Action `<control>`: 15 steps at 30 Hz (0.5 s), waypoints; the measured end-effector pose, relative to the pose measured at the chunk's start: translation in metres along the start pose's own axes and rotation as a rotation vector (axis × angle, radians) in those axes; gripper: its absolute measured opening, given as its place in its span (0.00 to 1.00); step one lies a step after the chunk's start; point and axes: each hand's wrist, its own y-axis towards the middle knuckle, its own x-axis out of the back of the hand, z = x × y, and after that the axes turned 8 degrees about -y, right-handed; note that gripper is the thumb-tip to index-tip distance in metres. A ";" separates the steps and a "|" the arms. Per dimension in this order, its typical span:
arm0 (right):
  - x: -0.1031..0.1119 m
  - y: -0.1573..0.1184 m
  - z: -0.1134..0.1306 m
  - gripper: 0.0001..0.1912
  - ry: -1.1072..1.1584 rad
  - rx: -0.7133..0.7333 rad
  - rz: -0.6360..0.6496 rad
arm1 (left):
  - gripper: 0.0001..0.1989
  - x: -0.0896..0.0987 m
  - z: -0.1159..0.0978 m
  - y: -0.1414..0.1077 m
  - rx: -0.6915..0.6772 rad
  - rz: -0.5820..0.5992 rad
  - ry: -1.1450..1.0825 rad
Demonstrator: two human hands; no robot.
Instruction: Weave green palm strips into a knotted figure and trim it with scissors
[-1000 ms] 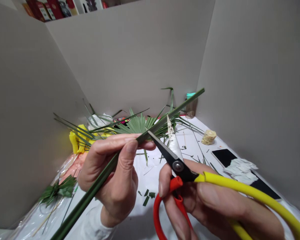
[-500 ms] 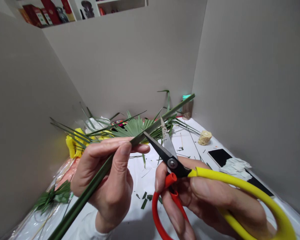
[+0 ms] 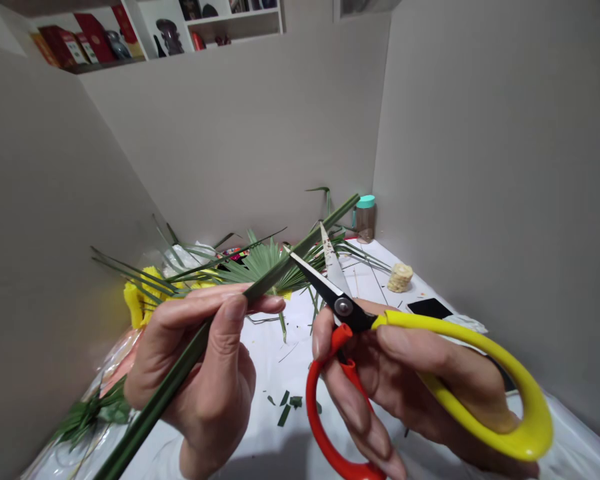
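Note:
A long green palm leaf strip [image 3: 180, 363] runs diagonally from the lower left up to the right. My left hand [image 3: 200, 373] pinches it between thumb and fingers near its middle. In my right hand [image 3: 420, 380] are scissors [image 3: 343, 305] with one red and one yellow handle; fingers pass through both loops. Their blades stand apart, tips pointing up and left, with the upper part of the strip lying between or just behind them. I cannot tell whether the blades touch it. Below, several small cut leaf pieces [image 3: 285, 407] lie on the white table [image 3: 265, 360].
Behind my hands lies a fan-shaped palm leaf [image 3: 260, 263] with loose strips. A jar with a turquoise lid [image 3: 365, 220] stands in the back corner. At right are a corn cob piece [image 3: 400, 277] and a black device [image 3: 429, 308]; yellow items [image 3: 139, 297] lie at left.
The view has tilted up a little, showing more of the shelf and the jar. Both hands have shifted slightly left in the picture. The scissor blades have opened slightly wider around the strip's upper part.

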 end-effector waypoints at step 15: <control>0.019 -0.003 0.032 0.17 -0.009 0.181 -0.113 | 0.05 0.001 -0.008 0.000 0.022 0.013 0.094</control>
